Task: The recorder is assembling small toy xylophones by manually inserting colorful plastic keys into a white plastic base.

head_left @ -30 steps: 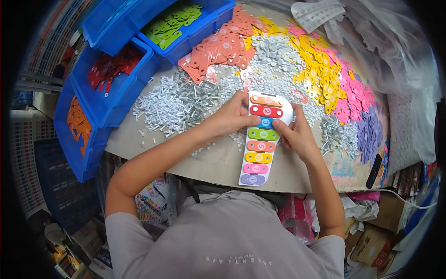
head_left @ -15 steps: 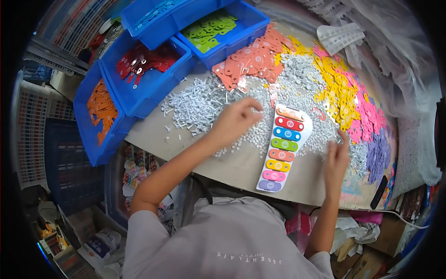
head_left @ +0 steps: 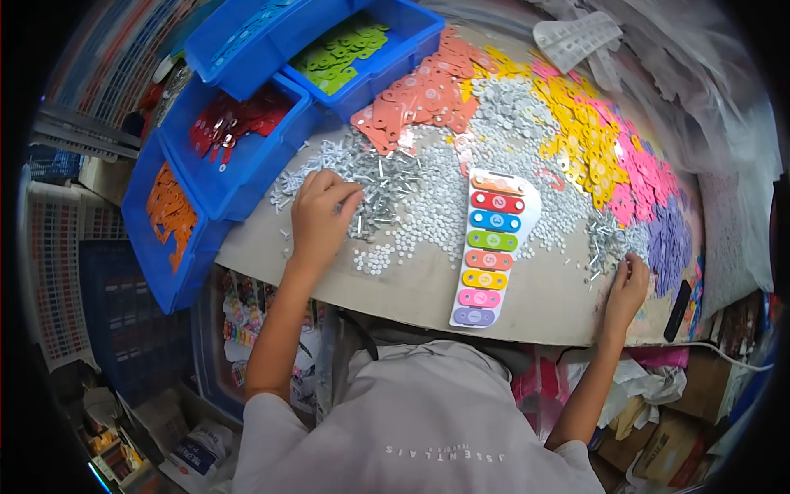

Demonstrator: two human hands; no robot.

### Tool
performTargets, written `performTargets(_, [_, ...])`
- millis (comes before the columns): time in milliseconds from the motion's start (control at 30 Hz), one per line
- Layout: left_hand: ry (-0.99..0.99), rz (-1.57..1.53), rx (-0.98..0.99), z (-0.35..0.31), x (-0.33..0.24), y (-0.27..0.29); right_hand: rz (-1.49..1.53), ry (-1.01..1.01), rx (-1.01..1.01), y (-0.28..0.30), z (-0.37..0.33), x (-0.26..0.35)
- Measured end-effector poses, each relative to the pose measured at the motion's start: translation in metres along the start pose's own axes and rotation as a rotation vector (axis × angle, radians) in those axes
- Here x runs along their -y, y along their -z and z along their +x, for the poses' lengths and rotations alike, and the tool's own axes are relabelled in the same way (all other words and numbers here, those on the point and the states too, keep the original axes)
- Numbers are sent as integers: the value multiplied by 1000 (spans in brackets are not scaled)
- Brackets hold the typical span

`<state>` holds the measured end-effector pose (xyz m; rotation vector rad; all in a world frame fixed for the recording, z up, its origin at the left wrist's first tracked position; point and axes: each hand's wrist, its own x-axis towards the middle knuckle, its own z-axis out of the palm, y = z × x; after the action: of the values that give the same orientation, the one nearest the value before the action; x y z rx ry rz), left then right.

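Left grip [head_left: 322, 216] — fingertips among shiny screws [head_left: 380, 183]

The light over my work is bright and even, with only soft shadows under my left hand [head_left: 322, 216] and right hand [head_left: 627, 288]. The picture is sharp in the middle. Near the black round rim, straight edges bend strongly.

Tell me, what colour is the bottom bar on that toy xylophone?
Purple; the xylophone's bottom bar shows best in the head view.
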<state>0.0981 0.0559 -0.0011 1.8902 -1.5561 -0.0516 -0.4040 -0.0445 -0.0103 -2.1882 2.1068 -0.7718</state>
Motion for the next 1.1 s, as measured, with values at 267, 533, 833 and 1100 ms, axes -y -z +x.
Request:
performTargets(267, [-17,-41,-183,9,1,6,22,-44,-57,7,3,3])
performTargets(533, [135,-132,-106,13,3,3,656,-167,-139,-4,-10,47])
performTargets(833, [348,-660,94,5,-35,-7,1184,-343,563,-16,-29,149])
performTargets(1100, [621,-1305,716,-1,-85,-42,1196,-399,798,-22,-18,167])
